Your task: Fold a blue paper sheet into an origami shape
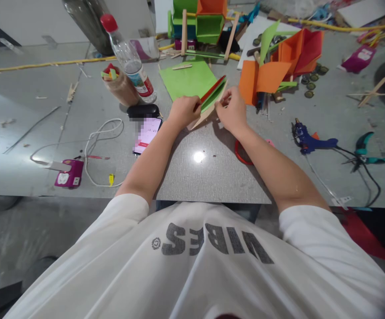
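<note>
Near the middle of the table, my left hand (186, 113) is closed on the left end of a folded paper piece (212, 98) with red, green and tan layers. My right hand (232, 110) has its fingers pinched at the right side of the same piece, at its tan layer. The piece is held tilted, its upper end pointing up and right. Behind it lies a flat green paper sheet (192, 79) with a small wooden stick on top. Red-handled scissors (242, 155) rest partly under my right forearm.
To the left are a phone (148, 135), a black case (143, 110), a clear bottle (139, 79), a cup (121, 88) and a white cable. Orange paper shapes (265, 77) and a blue glue gun (313, 139) are at right. Green and orange boxes (208, 29) stand behind.
</note>
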{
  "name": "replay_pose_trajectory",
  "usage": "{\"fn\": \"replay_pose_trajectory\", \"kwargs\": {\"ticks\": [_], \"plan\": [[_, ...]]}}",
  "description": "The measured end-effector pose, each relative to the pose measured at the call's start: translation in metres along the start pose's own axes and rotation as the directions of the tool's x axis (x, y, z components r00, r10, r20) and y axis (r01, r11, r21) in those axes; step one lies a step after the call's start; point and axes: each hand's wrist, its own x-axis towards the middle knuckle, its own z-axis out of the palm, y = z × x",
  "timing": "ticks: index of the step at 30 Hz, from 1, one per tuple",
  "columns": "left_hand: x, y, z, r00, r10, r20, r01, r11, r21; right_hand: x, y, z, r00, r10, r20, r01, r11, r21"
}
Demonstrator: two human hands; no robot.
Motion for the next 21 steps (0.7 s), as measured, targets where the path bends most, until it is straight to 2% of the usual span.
{"fn": "replay_pose_trajectory", "kwargs": {"ticks": [2, 5, 9, 12, 14, 16, 18, 21], "plan": [[0.000, 0.000, 0.000, 1.000, -0.003, 0.000, 0.003, 1.000, -0.003, 0.000, 0.002, 0.002, 0.999, 0.046, 0.007, -0.047, 0.993, 0.110], [-0.001, 0.000, -0.001, 1.000, -0.016, 0.001, 0.016, 1.000, -0.011, -0.004, -0.003, 0.001, 0.991, 0.110, 0.082, -0.128, 0.956, 0.266], [0.000, 0.001, -0.002, 1.000, -0.013, -0.003, 0.012, 1.000, -0.007, -0.013, -0.014, -0.006, 0.985, 0.123, 0.117, -0.156, 0.931, 0.329], [0.001, 0.001, 0.000, 1.000, -0.002, -0.013, 0.002, 1.000, 0.003, -0.017, -0.017, -0.013, 0.996, 0.082, 0.041, -0.087, 0.984, 0.153], [0.001, 0.002, 0.000, 1.000, 0.001, -0.017, -0.001, 1.000, 0.005, -0.018, -0.017, -0.018, 1.000, -0.011, -0.029, 0.010, 0.998, -0.057], [0.001, 0.003, 0.001, 1.000, -0.002, -0.013, 0.002, 1.000, -0.001, -0.019, -0.019, -0.023, 0.990, -0.134, -0.048, 0.118, 0.961, -0.251], [0.001, 0.005, 0.001, 1.000, -0.003, -0.010, 0.003, 1.000, -0.013, -0.020, -0.025, -0.029, 0.977, -0.213, 0.007, 0.200, 0.905, -0.377], [0.000, 0.007, -0.001, 1.000, 0.010, -0.012, -0.011, 0.999, -0.031, -0.023, -0.037, -0.036, 0.955, -0.257, 0.149, 0.297, 0.848, -0.440]]}}
